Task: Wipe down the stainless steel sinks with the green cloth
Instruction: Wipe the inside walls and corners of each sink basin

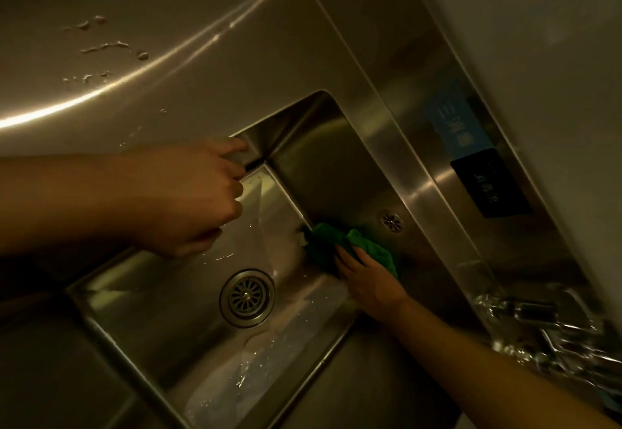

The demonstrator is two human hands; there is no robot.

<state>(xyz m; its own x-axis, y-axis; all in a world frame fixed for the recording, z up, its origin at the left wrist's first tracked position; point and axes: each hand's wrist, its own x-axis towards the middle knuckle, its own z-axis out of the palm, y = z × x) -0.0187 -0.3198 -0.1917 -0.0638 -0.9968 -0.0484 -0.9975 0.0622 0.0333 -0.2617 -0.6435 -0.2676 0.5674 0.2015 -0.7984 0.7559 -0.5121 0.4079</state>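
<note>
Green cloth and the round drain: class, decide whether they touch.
Apart. The head view shows bare wet sink floor between the green cloth and the drain.

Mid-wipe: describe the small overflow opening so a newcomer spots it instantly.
Start at the sink basin and follow its far wall, where the green cloth is pressed. Just beside the cloth sits the overflow opening, a small round slotted disc. Unlike the larger drain strainer on the basin floor, it is on the wall.

Blue label (459, 122) on steel backsplash (404, 58), black label (489, 183) just beside it, characters on both too blurred to read
</note>
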